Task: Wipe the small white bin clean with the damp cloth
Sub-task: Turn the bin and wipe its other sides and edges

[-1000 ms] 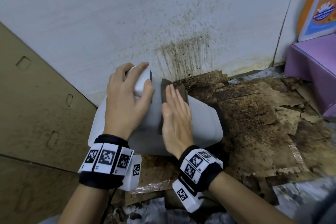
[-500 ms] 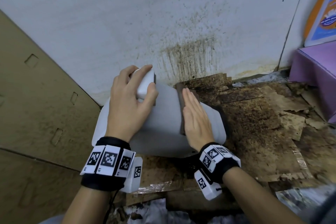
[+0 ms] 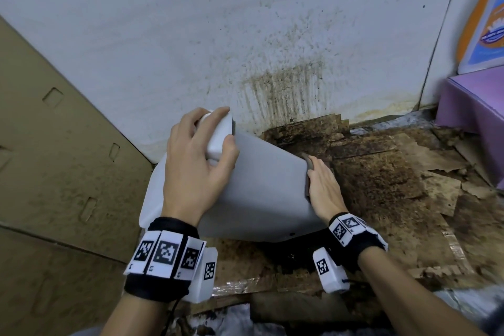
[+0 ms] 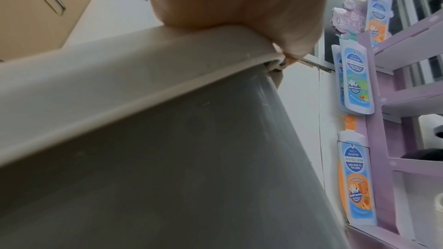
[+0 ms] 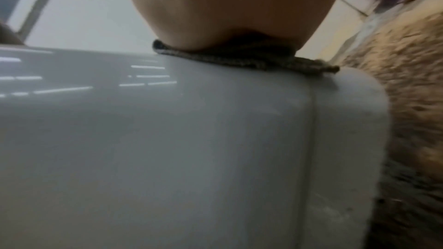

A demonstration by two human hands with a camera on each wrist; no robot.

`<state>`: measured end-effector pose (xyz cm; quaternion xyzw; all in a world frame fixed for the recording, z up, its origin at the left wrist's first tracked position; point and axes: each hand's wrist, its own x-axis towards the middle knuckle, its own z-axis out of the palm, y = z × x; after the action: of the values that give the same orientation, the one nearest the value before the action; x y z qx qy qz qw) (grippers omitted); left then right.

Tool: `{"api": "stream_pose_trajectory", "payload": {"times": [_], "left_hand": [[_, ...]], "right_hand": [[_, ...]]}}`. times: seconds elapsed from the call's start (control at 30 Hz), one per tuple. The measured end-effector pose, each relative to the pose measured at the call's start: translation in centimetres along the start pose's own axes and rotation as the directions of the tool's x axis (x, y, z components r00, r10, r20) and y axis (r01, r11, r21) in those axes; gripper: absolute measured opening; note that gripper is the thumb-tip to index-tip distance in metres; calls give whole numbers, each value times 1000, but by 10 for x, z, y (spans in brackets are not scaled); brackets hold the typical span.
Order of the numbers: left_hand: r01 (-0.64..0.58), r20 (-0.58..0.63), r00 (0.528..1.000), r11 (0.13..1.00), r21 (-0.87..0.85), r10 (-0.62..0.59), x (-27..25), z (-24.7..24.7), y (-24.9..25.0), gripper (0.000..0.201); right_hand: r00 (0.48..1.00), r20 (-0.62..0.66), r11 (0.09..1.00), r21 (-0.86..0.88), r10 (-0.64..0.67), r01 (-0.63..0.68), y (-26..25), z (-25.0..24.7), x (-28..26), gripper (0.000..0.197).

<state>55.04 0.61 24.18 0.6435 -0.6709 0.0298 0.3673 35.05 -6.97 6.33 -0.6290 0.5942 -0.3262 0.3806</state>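
Note:
The small white bin (image 3: 261,185) lies tipped on its side on the floor, its base toward me. My left hand (image 3: 201,144) grips its lid end, fingers curled over the white rim (image 4: 148,67). My right hand (image 3: 323,188) lies flat with straight fingers on the bin's right flank, pressing the dark cloth (image 3: 308,169) against it. Only a thin edge of the cloth shows in the head view. In the right wrist view the cloth (image 5: 239,60) sits squeezed between my palm and the bin wall (image 5: 191,149).
A stained white wall (image 3: 272,49) stands right behind the bin. Dirty, peeling brown cardboard (image 3: 381,185) covers the floor on the right. A brown cardboard panel (image 3: 54,158) leans on the left. A purple display shelf (image 3: 474,103) with soap bottles (image 4: 357,82) stands at the far right.
My right hand has slid the cloth from the top of the bin over to its right flank. The left hand keeps the same hold on the lid end.

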Motion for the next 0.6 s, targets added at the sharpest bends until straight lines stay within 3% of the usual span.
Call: {"api": "stream_pose_trajectory", "payload": {"times": [0.13, 0.23, 0.37, 0.6], "left_hand": [[-1, 7, 1000, 1000, 17, 1, -1, 2, 4, 47], [-7, -4, 1000, 1000, 26, 8, 0, 5, 6, 47], [-11, -13, 1000, 1000, 23, 11, 0, 4, 2, 47], [2, -14, 1000, 1000, 14, -2, -1, 1, 0, 49]], "right_hand": [[995, -22, 995, 29, -98, 98, -31, 2, -8, 49], [987, 29, 986, 58, -159, 157, -71, 8, -15, 54], [948, 65, 950, 53, -312, 309, -123, 18, -31, 56], [931, 84, 933, 85, -356, 349, -134, 26, -36, 53]]}}
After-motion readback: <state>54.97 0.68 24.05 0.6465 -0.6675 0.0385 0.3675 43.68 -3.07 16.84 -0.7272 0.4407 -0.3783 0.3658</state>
